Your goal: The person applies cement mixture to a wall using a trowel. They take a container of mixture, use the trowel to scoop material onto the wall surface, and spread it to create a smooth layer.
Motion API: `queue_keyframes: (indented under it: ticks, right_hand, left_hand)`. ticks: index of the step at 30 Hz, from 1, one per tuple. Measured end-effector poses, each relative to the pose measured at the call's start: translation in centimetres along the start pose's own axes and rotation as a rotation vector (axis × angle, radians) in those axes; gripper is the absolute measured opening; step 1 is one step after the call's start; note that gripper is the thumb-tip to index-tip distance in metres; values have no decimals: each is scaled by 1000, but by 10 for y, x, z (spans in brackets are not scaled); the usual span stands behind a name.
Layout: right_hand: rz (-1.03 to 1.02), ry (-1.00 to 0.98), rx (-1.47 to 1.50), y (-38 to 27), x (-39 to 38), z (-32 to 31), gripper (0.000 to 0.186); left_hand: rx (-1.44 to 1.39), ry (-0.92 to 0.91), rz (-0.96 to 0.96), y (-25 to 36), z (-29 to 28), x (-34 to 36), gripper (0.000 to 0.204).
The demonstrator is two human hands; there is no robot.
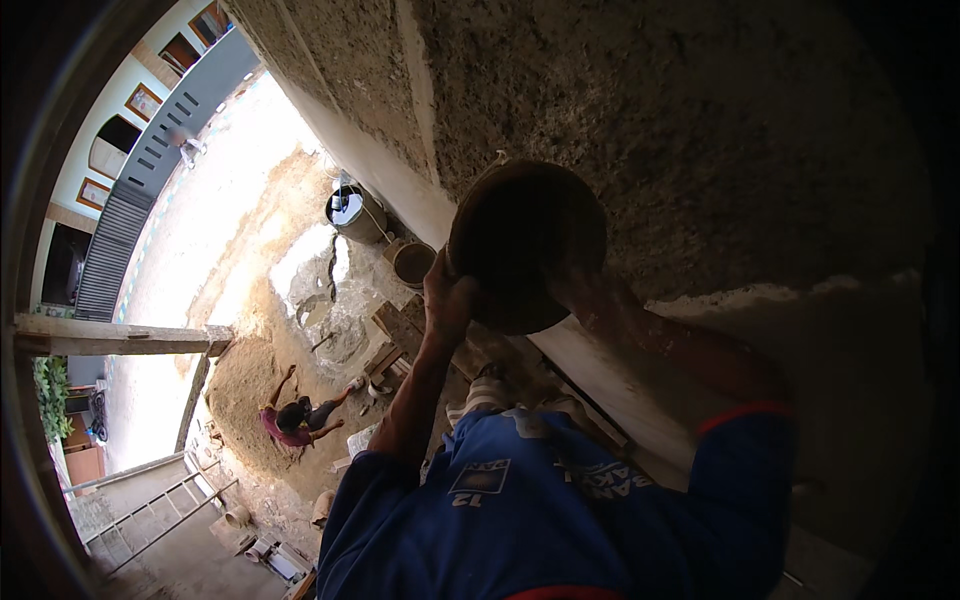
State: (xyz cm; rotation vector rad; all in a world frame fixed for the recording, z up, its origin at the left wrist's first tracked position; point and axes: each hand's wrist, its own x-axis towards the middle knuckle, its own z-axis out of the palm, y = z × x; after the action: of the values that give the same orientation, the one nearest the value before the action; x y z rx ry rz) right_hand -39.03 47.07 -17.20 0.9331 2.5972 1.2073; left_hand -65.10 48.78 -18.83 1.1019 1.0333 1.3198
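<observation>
A dark round bucket [465,220] is held up close against the rough wall, its mouth facing me. My left hand [450,298] is closed on the left side of its rim. My right hand [582,292] reaches over the lower right rim into the bucket; shadow hides its fingers, so I cannot tell whether it is open or closed. The bucket's contents are too dark to make out. Rough, dark render covers the upper part of the wall [700,150], with a paler, uneven edge below it on the right.
Far below on the ground, a person [292,415] is beside a sand heap [235,390]. A drum of water [357,215], a smaller bucket [413,264] and wet grey mortar [345,320] lie near the wall base. A ladder [160,515] and a concrete post [120,337] are left.
</observation>
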Motion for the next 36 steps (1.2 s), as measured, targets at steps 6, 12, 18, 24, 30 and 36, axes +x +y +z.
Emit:
queue_keyframes:
  ticks: [6,12,18,24,30,36]
  right_hand:
    - [336,76,287,35,-29,10,37]
    - [-27,-215,-320,26,-16,97,29]
    - [12,-123,-2083,-3,-39,154,32]
    - [-721,177,-3618,-41,-10,109,39]
    - [-1355,744,-3989,-14,26,50,43]
    - [-1409,892,-4122,50,50,2,45]
  left_hand:
    - [93,32,-31,0,26,6,68]
    - [327,94,-9,28,46,3,68]
    - [390,62,-10,28,47,3,68]
    - [477,85,-2,27,34,-5,67]
    - [32,186,68,-18,11,5,55]
    - [-143,360,16,-33,-23,-1,51]
